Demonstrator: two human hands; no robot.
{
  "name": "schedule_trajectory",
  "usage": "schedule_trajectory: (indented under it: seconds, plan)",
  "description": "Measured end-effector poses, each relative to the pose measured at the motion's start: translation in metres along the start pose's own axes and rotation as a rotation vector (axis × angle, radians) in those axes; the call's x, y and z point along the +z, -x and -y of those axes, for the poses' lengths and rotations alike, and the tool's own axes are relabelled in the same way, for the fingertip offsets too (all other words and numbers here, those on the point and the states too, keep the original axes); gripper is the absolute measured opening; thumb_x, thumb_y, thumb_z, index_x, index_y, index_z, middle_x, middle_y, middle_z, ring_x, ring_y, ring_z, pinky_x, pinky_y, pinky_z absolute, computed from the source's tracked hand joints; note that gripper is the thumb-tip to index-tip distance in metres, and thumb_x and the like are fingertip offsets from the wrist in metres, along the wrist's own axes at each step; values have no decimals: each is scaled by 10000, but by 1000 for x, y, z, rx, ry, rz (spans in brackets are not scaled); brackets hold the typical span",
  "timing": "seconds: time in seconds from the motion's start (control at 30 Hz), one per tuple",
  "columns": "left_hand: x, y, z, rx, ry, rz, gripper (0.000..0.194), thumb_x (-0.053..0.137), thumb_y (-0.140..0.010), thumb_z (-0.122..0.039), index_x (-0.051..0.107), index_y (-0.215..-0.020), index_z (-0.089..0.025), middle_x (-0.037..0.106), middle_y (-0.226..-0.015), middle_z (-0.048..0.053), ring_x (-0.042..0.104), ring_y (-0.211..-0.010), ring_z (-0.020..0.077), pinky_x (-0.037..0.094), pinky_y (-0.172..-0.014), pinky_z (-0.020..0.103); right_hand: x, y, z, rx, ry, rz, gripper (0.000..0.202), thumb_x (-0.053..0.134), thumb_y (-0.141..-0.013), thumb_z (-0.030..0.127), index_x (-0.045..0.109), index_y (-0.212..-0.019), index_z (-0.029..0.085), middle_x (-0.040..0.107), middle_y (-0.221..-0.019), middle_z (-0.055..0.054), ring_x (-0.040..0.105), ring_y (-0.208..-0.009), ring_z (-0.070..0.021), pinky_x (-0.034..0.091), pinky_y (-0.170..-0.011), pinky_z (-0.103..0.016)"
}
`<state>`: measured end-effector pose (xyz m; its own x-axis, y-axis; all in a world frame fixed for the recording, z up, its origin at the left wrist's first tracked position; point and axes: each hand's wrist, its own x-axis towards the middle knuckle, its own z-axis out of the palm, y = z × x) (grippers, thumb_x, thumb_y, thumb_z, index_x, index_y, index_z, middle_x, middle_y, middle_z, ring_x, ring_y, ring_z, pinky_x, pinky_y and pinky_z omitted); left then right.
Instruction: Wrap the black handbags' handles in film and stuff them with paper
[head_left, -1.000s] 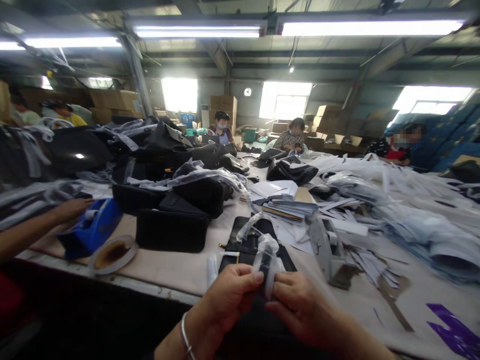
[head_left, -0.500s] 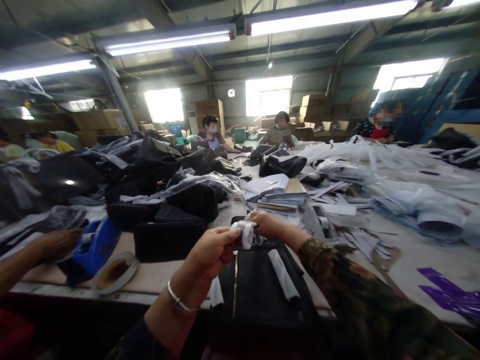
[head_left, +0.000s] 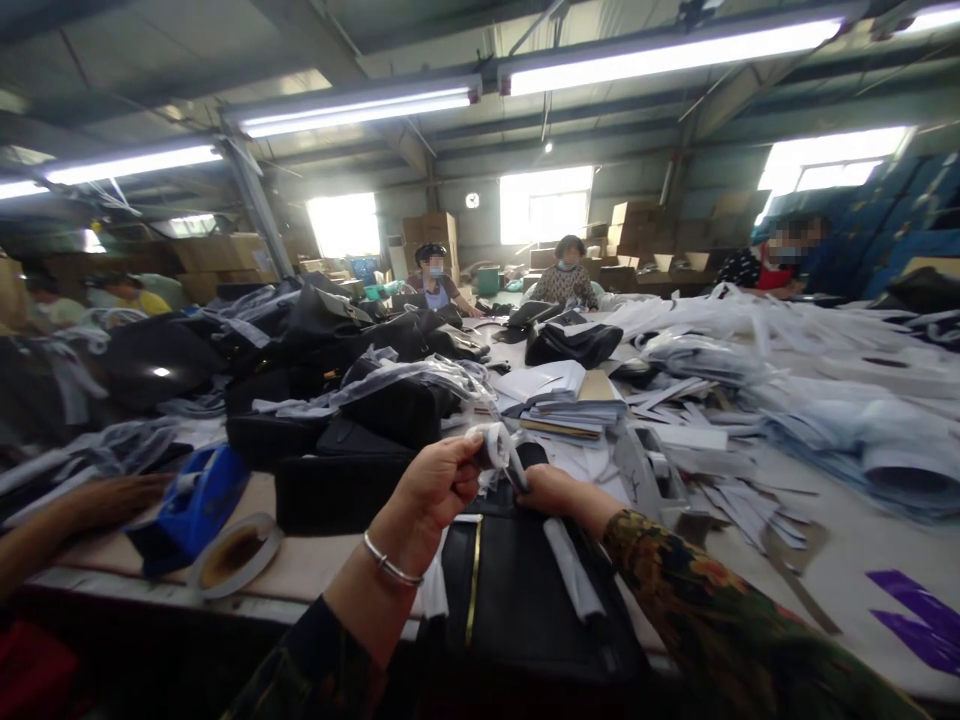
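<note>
My left hand [head_left: 442,485] is closed on a small coil of white wrapping strip [head_left: 496,446], held up above a black bag [head_left: 517,585]. Between the coil and my right hand [head_left: 551,490] runs a loose pale end of the strip, pinched in the right fingers. The bag lies flat at the table's near edge, with a gold-coloured zip [head_left: 474,580] along its left side. A white-wrapped strap or handle [head_left: 574,570] rests on its right side. Just behind my right fingers shows a black rounded piece [head_left: 532,455], partly hidden.
To the left, a co-worker's hand [head_left: 120,500] is beside a blue tape dispenser [head_left: 199,500] and a tape roll [head_left: 234,555]. Black bags [head_left: 345,490] pile up beyond. At right are a grey dispenser [head_left: 649,470], paper stacks [head_left: 570,410] and purple pieces [head_left: 919,615].
My right hand has moved away from the coil, down and to the right, drawing out the strip's end. My left hand keeps hold of the coil, now turned. The view has shifted slightly.
</note>
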<state>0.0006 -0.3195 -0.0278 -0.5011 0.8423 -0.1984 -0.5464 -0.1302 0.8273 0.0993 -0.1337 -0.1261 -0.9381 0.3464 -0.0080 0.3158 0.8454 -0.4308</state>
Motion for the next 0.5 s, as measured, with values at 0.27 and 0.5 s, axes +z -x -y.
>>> schedule_trajectory:
  seconds: [0.27, 0.5]
  plan:
    - [-11, 33, 45, 351, -434, -44, 237, 776, -793, -363, 740, -770, -130, 600, -690, 27, 521, -645, 130, 400, -603, 234, -41, 58, 31, 75, -1063, 51, 629, 490, -914, 707, 702, -954, 115, 479, -594, 47, 261, -411, -52, 206, -382, -212]
    - [-13, 50, 81, 534, -761, 139, 181, 640, -903, -266, 799, -878, -183, 670, -902, 76, 598, -865, 203, 440, -800, 286, -27, 87, 60, 267, -1579, 222, 521, 875, -646, 554, 513, -718, 186, 326, -482, 120, 178, -418, -25, 109, -399, -182]
